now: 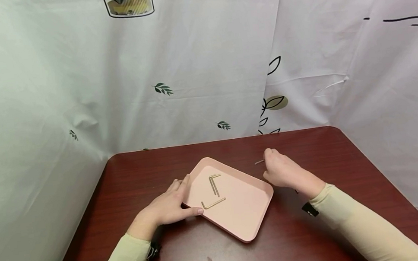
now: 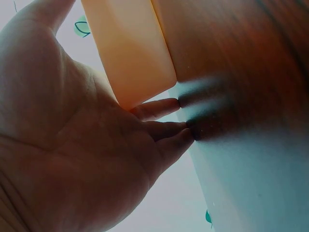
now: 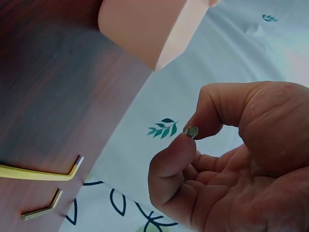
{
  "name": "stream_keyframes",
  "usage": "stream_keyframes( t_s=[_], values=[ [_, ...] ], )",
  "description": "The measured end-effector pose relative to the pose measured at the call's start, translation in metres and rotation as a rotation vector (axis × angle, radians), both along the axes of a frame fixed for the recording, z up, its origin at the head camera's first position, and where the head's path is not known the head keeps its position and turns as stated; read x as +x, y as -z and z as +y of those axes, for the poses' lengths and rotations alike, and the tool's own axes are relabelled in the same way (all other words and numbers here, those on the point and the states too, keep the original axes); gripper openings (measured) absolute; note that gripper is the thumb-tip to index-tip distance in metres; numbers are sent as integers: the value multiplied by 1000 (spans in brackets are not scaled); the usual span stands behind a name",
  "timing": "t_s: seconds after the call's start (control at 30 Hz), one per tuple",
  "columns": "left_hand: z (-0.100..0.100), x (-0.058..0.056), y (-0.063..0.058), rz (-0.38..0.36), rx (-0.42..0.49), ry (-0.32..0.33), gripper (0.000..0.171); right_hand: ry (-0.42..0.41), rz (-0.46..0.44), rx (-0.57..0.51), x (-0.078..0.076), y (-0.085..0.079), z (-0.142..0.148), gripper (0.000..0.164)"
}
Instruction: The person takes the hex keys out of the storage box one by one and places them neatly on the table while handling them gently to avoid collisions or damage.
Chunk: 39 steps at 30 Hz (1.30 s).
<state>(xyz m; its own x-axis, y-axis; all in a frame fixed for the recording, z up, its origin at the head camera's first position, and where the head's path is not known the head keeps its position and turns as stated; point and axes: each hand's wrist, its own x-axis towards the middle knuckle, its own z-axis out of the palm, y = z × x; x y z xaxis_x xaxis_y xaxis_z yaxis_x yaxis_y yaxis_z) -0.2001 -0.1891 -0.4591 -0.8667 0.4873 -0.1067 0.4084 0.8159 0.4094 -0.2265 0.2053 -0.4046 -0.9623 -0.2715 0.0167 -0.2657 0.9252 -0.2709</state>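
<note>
A pink tray (image 1: pixel 242 213) sits at an angle on the table with several brass-coloured hex keys (image 1: pixel 215 203) lying in its left part. My left hand (image 1: pixel 167 206) rests against the tray's left corner, fingers spread and straight, thumb on the rim. In the left wrist view the fingertips reach the table beside the tray wall (image 2: pixel 137 53). Right of the tray, my right hand (image 1: pixel 286 171) pinches a hex key (image 3: pixel 192 131) between thumb and index finger; its hexagonal end shows in the right wrist view. The key's thin rod (image 1: pixel 259 162) sticks out leftward in the head view.
Two more hex keys, one yellowish (image 3: pixel 43 173) and one duller (image 3: pixel 42 207), lie on the table near my right hand; in the head view the hand or arm hides them. A patterned white curtain (image 1: pixel 193 63) surrounds the dark red table (image 1: pixel 150 164).
</note>
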Motion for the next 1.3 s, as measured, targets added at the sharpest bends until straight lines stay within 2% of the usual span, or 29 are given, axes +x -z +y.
stream_keyframes(
  t_s=[0.17, 0.47, 0.63, 0.9, 1.3],
  values=[
    [0, 0, 0, 4, -3, 2, 129, -11, 11, 21, -3, 5, 6, 34],
    [0, 0, 0, 9, -4, 8, 129, 14, 11, 1, -7, 10, 17, 30],
    [1, 0, 0, 4, 0, 5, 129, 21, -1, -4, -9, 9, 22, 31],
    [0, 0, 1, 5, 1, 5, 129, 10, 38, -4, -12, 10, 30, 26],
    [0, -1, 0, -3, -8, -4, 129, 32, 45, -35, -17, 11, 42, 25]
  ],
)
